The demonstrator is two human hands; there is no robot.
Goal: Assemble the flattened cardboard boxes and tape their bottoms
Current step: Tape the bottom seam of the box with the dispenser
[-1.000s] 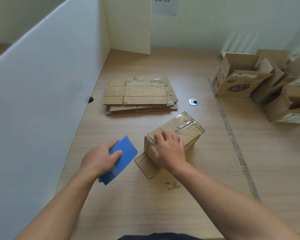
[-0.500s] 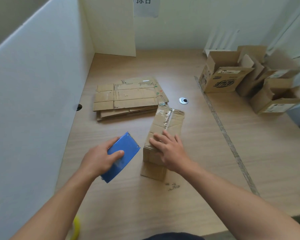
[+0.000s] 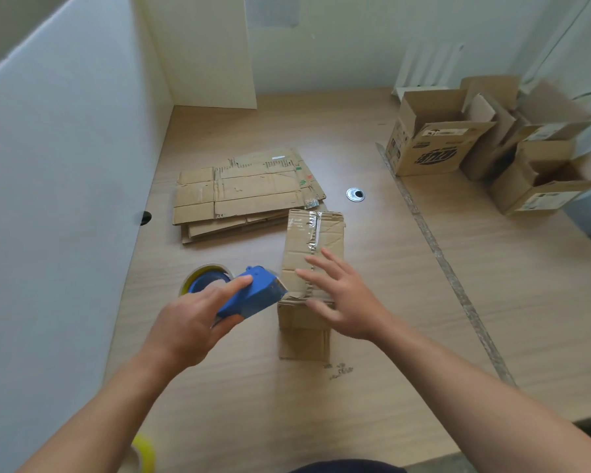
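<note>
Assembled cardboard box [image 3: 316, 240] stands on the table [image 3: 406, 302] before the person, taped seam uppermost, just beside the stack of flattened boxes [image 3: 243, 196]. A second ago it sat diagonal; it now points lengthwise away from the person.

Left hand [image 3: 191, 322] grips the blue tape dispenser [image 3: 253, 295], fingers curled round it. The dispenser's nose has moved in to the box's near top edge, and a tape roll [image 3: 202, 279] now shows behind it.

Right hand [image 3: 345, 302]: fingers straight and spread over the box top, no longer pressed flat. Whether they touch it cannot be told.
</note>
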